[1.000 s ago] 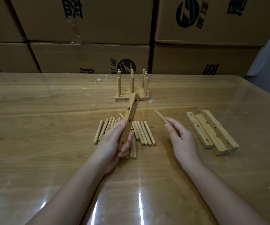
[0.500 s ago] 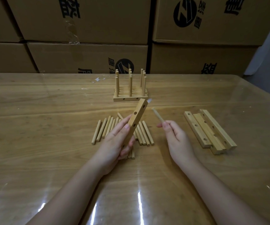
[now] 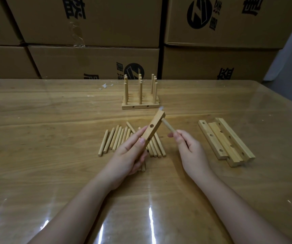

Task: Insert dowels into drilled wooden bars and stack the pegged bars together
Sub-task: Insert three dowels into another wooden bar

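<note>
My left hand [image 3: 130,155] grips the lower end of a drilled wooden bar [image 3: 154,128], which tilts up and to the right above the table. My right hand [image 3: 188,147] pinches a dowel [image 3: 168,127] whose far tip meets the bar's upper end at a hole. Several loose dowels [image 3: 117,140] lie in a row on the table under and behind the bar. Pegged bars [image 3: 140,103] stacked together, with upright dowels, stand farther back. Three unpegged drilled bars [image 3: 226,141] lie to the right.
The wooden table [image 3: 45,138] has a glossy clear cover. Stacked cardboard boxes [image 3: 92,59] form a wall along its far edge. The table's right edge [image 3: 285,110] runs diagonally near the loose bars.
The bar's top has swung to the right and the dowel has moved left and up, so its tip now meets the bar's upper hole. Both hands kept their hold.
</note>
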Demonstrator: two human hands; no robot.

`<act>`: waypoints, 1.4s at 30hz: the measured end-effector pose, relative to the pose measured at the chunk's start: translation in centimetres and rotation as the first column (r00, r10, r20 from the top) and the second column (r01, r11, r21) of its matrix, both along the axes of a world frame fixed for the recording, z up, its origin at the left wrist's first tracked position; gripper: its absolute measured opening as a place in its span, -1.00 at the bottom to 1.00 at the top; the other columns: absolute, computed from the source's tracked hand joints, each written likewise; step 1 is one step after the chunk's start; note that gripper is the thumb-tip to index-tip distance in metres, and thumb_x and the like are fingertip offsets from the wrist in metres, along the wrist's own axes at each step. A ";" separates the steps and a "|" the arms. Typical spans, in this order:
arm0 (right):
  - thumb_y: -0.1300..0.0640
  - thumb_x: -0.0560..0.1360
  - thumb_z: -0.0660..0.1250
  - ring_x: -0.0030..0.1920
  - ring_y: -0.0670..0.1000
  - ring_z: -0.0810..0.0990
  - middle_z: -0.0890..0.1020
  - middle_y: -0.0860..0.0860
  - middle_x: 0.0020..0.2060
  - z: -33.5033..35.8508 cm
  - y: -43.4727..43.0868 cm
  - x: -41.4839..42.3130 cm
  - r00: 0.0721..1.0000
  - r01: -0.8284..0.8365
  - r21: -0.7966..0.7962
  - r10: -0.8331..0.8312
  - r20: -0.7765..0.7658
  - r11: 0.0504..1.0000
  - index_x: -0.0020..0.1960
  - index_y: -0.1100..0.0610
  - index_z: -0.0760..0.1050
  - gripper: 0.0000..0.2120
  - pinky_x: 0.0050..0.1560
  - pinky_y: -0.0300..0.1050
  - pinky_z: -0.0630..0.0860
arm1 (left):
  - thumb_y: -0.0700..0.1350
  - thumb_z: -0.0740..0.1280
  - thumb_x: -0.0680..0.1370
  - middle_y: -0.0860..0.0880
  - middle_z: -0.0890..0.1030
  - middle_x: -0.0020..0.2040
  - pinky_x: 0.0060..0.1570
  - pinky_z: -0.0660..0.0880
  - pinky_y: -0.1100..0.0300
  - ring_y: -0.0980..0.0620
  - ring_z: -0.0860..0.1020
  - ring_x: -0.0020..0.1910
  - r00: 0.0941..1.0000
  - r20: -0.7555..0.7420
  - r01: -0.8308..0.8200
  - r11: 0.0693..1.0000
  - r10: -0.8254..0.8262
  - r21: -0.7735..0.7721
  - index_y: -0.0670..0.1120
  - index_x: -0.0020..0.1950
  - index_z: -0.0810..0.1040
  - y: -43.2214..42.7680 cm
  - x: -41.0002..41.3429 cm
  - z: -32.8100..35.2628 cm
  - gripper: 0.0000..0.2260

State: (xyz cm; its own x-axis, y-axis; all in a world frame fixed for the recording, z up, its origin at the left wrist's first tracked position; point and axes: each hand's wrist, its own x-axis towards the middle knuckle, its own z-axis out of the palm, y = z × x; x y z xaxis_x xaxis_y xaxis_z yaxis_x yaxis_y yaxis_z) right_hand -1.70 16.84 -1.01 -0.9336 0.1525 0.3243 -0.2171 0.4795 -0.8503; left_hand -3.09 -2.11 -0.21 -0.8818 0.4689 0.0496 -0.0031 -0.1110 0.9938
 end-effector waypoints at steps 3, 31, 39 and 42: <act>0.02 0.60 0.12 -0.35 0.06 0.47 0.56 0.14 -0.37 -0.1 0.2 -0.1 1.000 0.017 0.012 -0.017 0.001 1.000 0.06 -0.06 0.52 -0.80 -0.44 -0.30 0.30 | 0.06 0.20 0.51 0.02 0.41 -0.39 -0.55 0.27 0.36 0.17 0.32 -0.50 1.000 -0.015 -0.026 0.999 0.026 -0.031 0.28 0.32 0.38 0.2 0.3 0.3 -0.62; 0.06 0.58 0.15 -0.24 -0.22 0.46 0.53 -0.18 -0.24 -0.7 0.4 0.0 0.985 0.164 0.288 -0.140 -0.104 0.943 0.09 0.00 0.55 -0.78 -0.34 -0.33 0.35 | 0.07 0.21 0.56 0.21 0.47 0.09 0.08 0.43 -0.24 0.16 0.46 0.09 0.934 -0.326 -0.239 0.932 0.145 -0.273 0.38 0.26 0.41 -0.2 0.5 0.4 -0.69; 0.08 0.58 0.16 -0.27 -0.22 0.45 0.52 -0.16 -0.25 -0.5 0.3 0.2 0.984 0.165 0.296 -0.135 -0.118 0.941 0.09 0.04 0.56 -0.78 -0.37 -0.32 0.30 | -0.05 0.21 0.59 0.28 0.41 0.10 0.03 0.50 0.01 0.34 0.44 0.11 0.926 -0.342 -0.262 0.923 0.159 -0.280 0.36 0.26 0.39 -0.1 0.6 0.4 -0.66; 0.11 0.58 0.18 -0.31 -0.19 0.43 0.52 -0.13 -0.27 -0.4 0.3 0.4 0.980 0.177 0.317 -0.137 -0.143 0.932 0.07 0.06 0.57 -0.79 -0.39 -0.31 0.27 | -0.08 0.21 0.60 0.21 0.48 0.04 -0.23 0.38 0.43 0.37 0.55 -0.20 0.922 -0.363 -0.257 0.916 0.136 -0.308 0.33 0.27 0.37 -0.1 0.7 0.4 -0.65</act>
